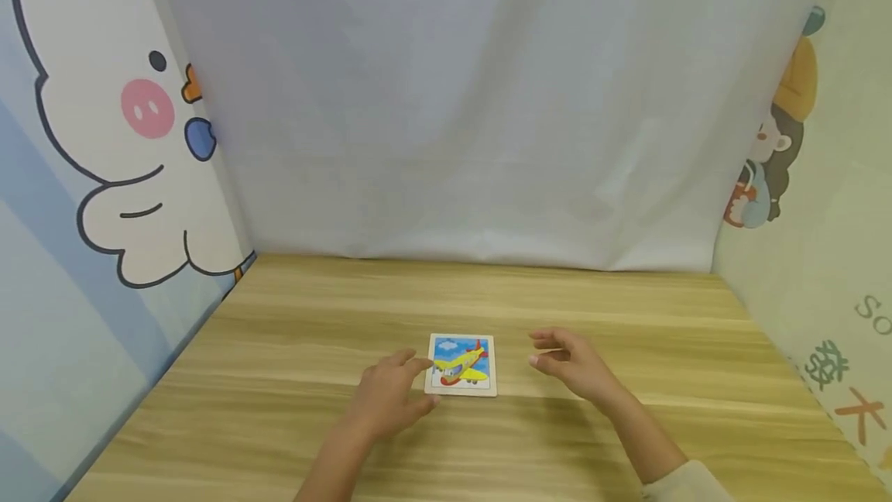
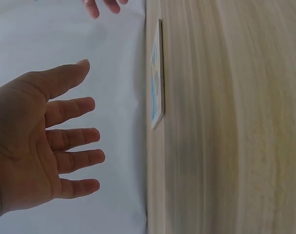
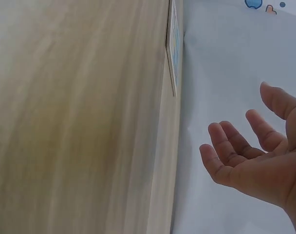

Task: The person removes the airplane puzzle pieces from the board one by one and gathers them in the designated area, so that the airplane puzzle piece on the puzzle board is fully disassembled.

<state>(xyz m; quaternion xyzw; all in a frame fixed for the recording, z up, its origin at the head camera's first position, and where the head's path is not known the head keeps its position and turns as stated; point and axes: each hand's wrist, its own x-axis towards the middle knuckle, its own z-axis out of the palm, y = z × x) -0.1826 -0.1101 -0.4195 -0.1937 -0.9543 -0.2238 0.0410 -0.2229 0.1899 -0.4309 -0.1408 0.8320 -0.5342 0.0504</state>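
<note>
Pale brown, wood-grained tabletop [image 1: 313, 308] spreads below the fingers of both hands. One flat, square, white-bordered picture board [image 1: 461, 365], with a yellow airplane on blue sky, lies between the two sets of fingertips. The left hand [image 1: 393, 397] hovers with fingers spread and fairly straight, gripping nothing, tips just beside the board. Farther from it, the right hand [image 1: 574, 366] holds nothing, fingers loosely bent, thumb apart.
</note>
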